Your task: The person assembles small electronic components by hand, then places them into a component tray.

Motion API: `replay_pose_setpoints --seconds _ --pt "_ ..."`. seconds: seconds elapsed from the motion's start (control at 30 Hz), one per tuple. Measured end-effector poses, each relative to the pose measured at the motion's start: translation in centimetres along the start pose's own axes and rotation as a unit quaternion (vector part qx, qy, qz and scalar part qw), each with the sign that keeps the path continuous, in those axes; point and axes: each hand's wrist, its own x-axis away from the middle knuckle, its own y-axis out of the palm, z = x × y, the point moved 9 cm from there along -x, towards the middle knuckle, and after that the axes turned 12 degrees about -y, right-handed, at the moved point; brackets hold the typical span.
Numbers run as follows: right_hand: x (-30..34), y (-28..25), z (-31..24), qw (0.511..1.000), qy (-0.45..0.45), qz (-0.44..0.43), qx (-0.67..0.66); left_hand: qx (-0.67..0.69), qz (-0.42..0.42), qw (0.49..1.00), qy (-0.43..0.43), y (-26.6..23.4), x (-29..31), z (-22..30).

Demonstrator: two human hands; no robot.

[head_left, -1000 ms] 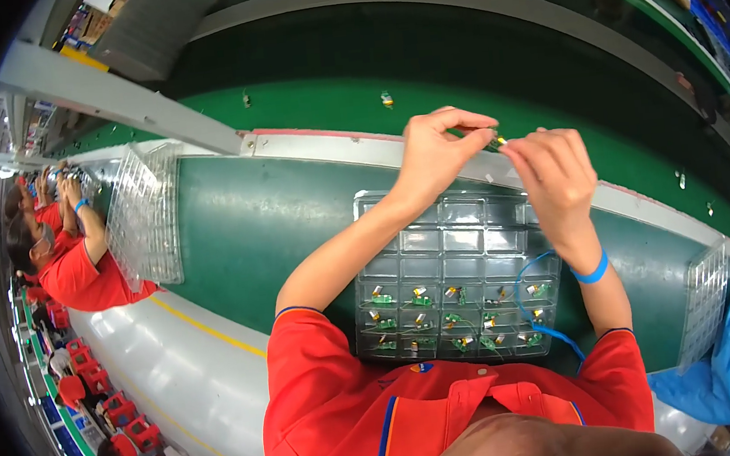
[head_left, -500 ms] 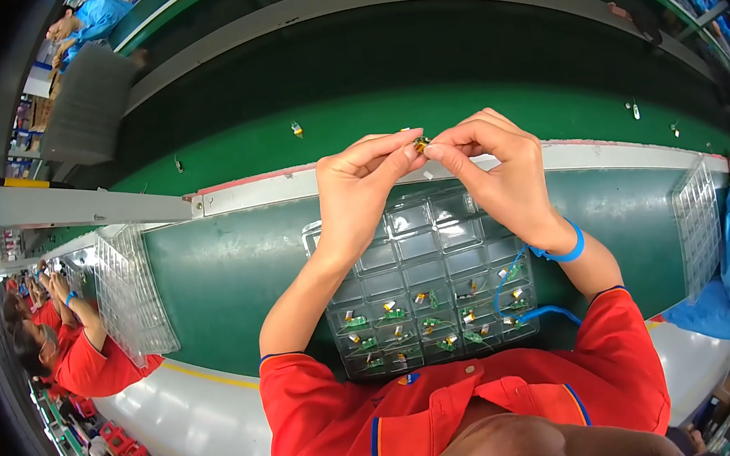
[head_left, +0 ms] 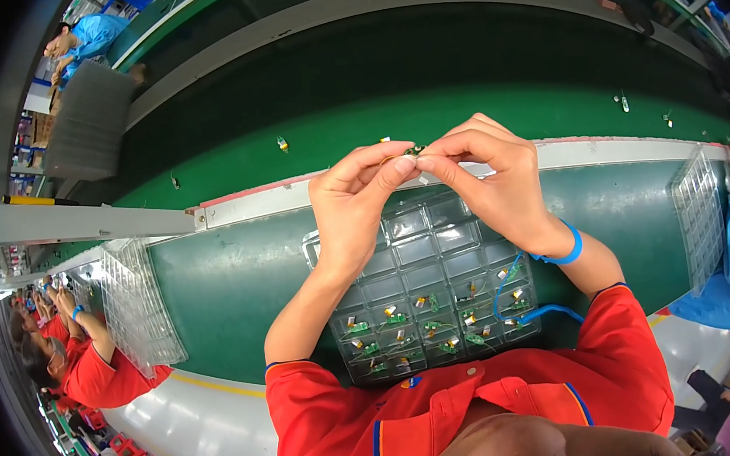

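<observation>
A small green circuit board (head_left: 414,150) with thin wires is pinched between both my hands, just above the pale ledge. The thumb and fingers of my left hand (head_left: 349,192) close on its left side. My right hand (head_left: 493,172) grips it from the right, fingertips almost touching the left ones. Fingers cover much of the board. Below my hands lies a clear compartment tray (head_left: 417,252), its nearer rows holding several small boards (head_left: 396,319) with wires and yellow-and-white parts. A blue wrist strap (head_left: 570,243) circles my right wrist, its cord trailing over the tray's right side.
Beyond the pale ledge (head_left: 266,199) runs a green conveyor belt (head_left: 227,166) carrying a few small boards (head_left: 282,144). Clear trays lean at the left (head_left: 136,294) and right (head_left: 700,222). People in red (head_left: 102,368) and blue (head_left: 726,281) work on either side.
Between my fingertips the small board has turned, and more of its green face shows. Both hands have shifted slightly left in the picture. Boards on the belt also appear further left.
</observation>
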Motion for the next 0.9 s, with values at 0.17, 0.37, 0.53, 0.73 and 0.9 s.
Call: replay_pose_setpoints --seconds 0.17,0.37,0.53,0.73,0.9 --pt "0.0 -0.6 -2.2 0.989 -0.117 0.047 0.074 0.027 0.051 0.998 0.024 -0.3 0.3 0.1" --pt "-0.3 -0.7 -1.3 0.993 -0.073 0.072 0.057 0.067 0.074 0.995 -0.001 -0.3 0.2 -0.7" --pt "-0.1 -0.5 -1.4 0.990 -0.112 0.062 0.055 0.073 0.081 0.994 -0.022 -0.3 -0.3 -1.2" --pt "0.0 -0.5 -1.1 0.991 -0.103 0.064 0.055 0.067 0.065 0.995 -0.025 -0.2 -0.5 -1.2" --pt "0.1 -0.2 -0.7 0.994 -0.080 0.061 0.030 0.061 0.054 0.996 -0.021 -0.4 -0.8 -1.2"
